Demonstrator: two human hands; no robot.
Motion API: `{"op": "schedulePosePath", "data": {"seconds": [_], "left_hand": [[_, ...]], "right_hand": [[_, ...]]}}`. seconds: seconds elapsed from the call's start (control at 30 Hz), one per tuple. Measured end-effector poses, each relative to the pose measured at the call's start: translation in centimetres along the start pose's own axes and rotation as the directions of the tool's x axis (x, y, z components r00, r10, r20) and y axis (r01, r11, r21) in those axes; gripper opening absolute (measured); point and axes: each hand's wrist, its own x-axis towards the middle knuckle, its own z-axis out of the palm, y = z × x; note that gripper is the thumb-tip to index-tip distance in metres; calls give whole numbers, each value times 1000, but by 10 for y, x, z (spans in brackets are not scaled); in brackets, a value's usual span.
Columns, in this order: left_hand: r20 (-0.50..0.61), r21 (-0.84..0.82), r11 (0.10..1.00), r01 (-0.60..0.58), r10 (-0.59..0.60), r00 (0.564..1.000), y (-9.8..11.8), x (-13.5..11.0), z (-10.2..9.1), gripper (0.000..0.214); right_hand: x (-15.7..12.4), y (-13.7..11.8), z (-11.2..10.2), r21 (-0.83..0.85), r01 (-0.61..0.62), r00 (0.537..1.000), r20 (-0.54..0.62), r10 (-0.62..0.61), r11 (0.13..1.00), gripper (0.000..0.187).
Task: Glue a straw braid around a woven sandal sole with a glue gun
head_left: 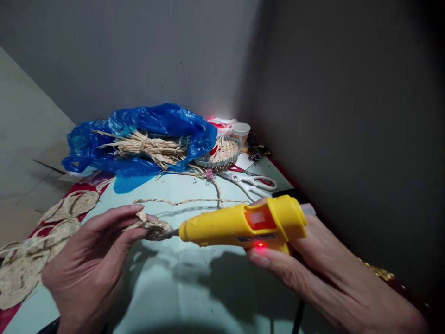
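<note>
My right hand (306,264) grips a yellow hot glue gun (215,226), its red light lit and a glue stick poking from the back end. The dark nozzle meets the edge of a small coil of braided straw cord (158,229). Between thumb and fingers, my left hand (93,260) pinches that coil. A braided straw cord (181,202) stretches across the table behind the glue gun, and part of its run is hidden there. Whether this cord joins the coil I cannot tell.
An opened blue plastic bag (167,118) holds a bundle of dried straw strips (149,146). Right of it are a woven basket (227,153), a white cup (241,130) and white-handled scissors (255,185). Several woven straw pieces (17,278) lie along the left table edge.
</note>
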Motion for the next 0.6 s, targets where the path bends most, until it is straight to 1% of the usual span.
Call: {"op": "schedulePosePath", "data": {"seconds": [0.07, 0.2, 0.37, 0.47, 0.6], "left_hand": [[4, -11, 1000, -1, 1, 1000, -1, 1, 0, 24], [12, -24, 1000, 6, -6, 1000, -3, 1, 0, 24], [39, -6, 1000, -2, 2, 999, -3, -1, -2, 25], [58, 1, 1000, -18, 18, 998, -1, -2, -2, 22], [88, 22, 997, -70, 68, 994, 3, -3, 0, 19]], "right_hand": [[1, 0, 0, -14, 11, 1000, -5, -11, 1000, 33], [2, 1, 2, -24, 26, 999, -23, -27, 999, 33], [1, 1, 2, -34, 45, 999, -15, -45, 998, 35], [1, 0, 0, -25, 24, 999, -29, -25, 999, 37], [0, 0, 0, -27, 16, 999, -30, -16, 1000, 35]]}}
